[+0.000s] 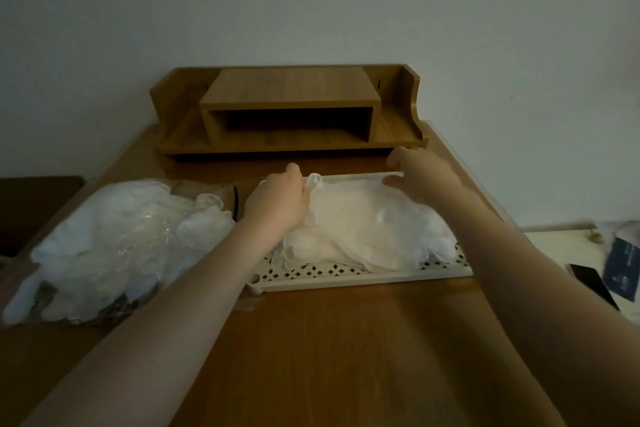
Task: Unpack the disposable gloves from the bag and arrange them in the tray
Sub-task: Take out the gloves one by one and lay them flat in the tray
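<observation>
A white perforated tray (349,274) lies on the wooden desk in front of me. Several translucent white disposable gloves (367,229) are piled in it. My left hand (280,201) rests on the pile's left side and pinches a glove's fingers. At the tray's far right edge, my right hand (419,166) has thumb and fingers closed on the top glove. To the left lies the clear plastic bag (104,246), with more gloves in and on it.
A wooden desk organiser (287,107) stands against the wall behind the tray. At the right, on a white surface, lie a black phone (592,282) and a dark blue card (623,269). Bare desk wood (346,357) stretches toward me.
</observation>
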A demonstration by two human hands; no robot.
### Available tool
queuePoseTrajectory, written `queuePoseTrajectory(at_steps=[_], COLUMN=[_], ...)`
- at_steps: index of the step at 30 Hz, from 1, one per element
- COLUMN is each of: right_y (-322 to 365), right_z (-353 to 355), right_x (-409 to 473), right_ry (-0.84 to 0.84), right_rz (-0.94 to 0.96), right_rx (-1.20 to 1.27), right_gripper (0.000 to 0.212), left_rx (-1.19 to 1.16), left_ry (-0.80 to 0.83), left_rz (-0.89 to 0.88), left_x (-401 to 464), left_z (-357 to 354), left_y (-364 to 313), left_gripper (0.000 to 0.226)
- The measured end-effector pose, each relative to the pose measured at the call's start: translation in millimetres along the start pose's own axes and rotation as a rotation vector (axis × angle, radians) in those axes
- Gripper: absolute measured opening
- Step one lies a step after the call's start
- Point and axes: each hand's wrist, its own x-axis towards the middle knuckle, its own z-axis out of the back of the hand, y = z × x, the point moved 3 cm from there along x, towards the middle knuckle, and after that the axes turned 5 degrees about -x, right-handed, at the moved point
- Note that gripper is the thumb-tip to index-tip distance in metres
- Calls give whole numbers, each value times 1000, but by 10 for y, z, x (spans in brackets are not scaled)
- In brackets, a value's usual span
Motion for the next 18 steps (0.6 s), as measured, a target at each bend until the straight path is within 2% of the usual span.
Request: queuePoseTrajectory(at_steps=[2,4,5,8,10,12,14,18], right_y=[144,329,421,537,441,284,87,-60], right_z=[-32,-107,-174,-470,-569,-586,-594,-564], right_x=[-129,-301,-361,-485,-473,-465,-467,-524], right_ry=[-176,-201,-151,101,222,237,236,305], right_rz=[68,218,305,406,336,245,152,61], right_rx=[-58,-16,-4,-103,-181,-235,-252,-160], right_gripper=[38,42,45,51,58,73,91,112], left_rx=[52,40,30,135,252,334,391,426], left_ry=[-73,-148,-132,133,318,442,478,448], left_rz=[-44,-229,-337,-530,-466,-279,-158,-143], left_x=[-47,-103,-127,-161,-126,-114,-142,-211], left_z=[32,69,81,-139,-341,-462,-492,-414], left_y=[-1,-122,-227,-432,-334,-136,-1,85], left_gripper=[29,41,44,44,51,71,86,91])
